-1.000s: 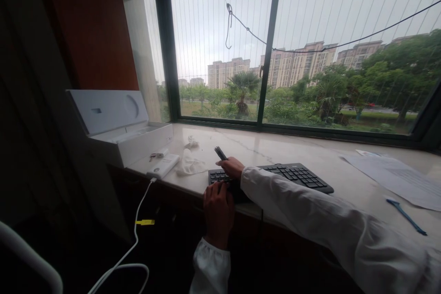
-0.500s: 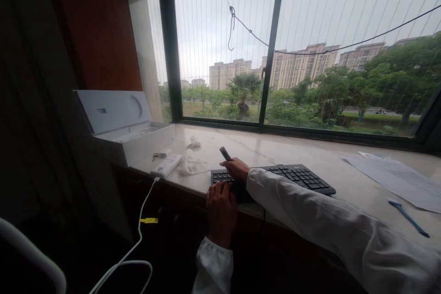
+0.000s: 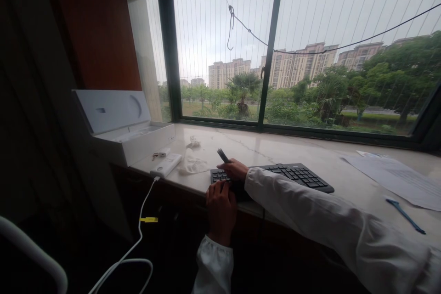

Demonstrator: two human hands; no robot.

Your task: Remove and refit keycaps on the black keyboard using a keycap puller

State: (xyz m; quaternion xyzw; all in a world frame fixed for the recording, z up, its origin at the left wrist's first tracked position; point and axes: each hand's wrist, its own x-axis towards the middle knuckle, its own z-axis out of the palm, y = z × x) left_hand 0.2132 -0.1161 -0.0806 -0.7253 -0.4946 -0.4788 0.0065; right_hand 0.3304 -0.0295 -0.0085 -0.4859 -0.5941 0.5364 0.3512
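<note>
A black keyboard point(image 3: 305, 177) lies at the front edge of the pale stone sill. My right hand point(image 3: 237, 169) is closed around a slim dark brush-like tool point(image 3: 222, 155) over the keyboard's left end. The tool's upper end sticks out tilted to the left, and its lower end is hidden by the hand. At the near left edge of the keyboard, my left hand point(image 3: 221, 202) has its fingers bent over and gripping the edge. Both forearms wear white elastic-cuffed sleeves, and the right one crosses in front of the keyboard.
An open white box point(image 3: 148, 142) stands at the left. Beside it lies a white power bank point(image 3: 167, 165) with a white cable point(image 3: 141, 220). Crumpled tissue point(image 3: 193, 163) is left of the keyboard. To the right are paper sheets point(image 3: 396, 177) and a blue stick-like tool point(image 3: 406, 217).
The brush-like tool's upper end has shifted slightly left and down with my right hand. My left hand stays on the keyboard edge. The whole view has moved a little.
</note>
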